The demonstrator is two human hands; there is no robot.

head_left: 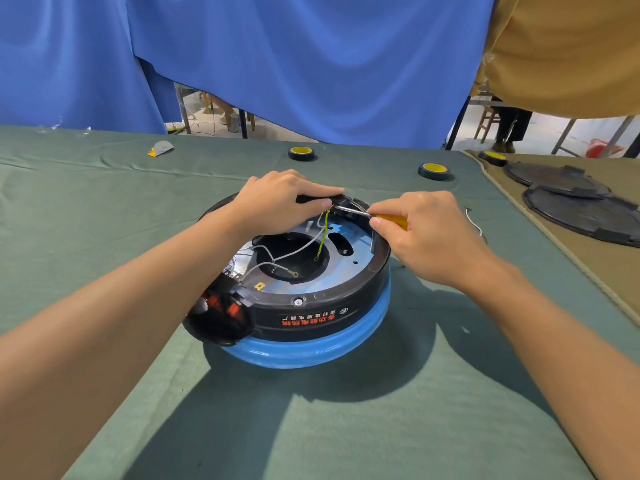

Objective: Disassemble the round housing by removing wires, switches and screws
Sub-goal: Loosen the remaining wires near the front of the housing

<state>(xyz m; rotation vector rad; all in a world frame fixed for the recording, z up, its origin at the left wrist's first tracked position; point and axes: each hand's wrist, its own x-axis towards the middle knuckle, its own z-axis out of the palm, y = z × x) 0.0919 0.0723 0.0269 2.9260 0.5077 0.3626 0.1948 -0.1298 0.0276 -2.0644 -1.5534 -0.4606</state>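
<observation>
Head view: housing point(311, 306) is centred on the counter point(311, 427), insides exposed. Its far rim is gripped by left hand point(277, 199) fingers. Screwdriver point(389, 221) is gripped by right hand point(426, 233), tip at far rim. Wires point(304, 242), switches point(221, 306) and rim screw point(298, 301) not yet removed; early stage, judged.

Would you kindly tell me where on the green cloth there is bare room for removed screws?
Bare green cloth lies in front of the round housing, between the forearms, and to its left, up to the grey scrap. It is crowded at the housing's far rim, where the left hand, right hand and screwdriver meet; a loose white wire lies to its right.
</observation>
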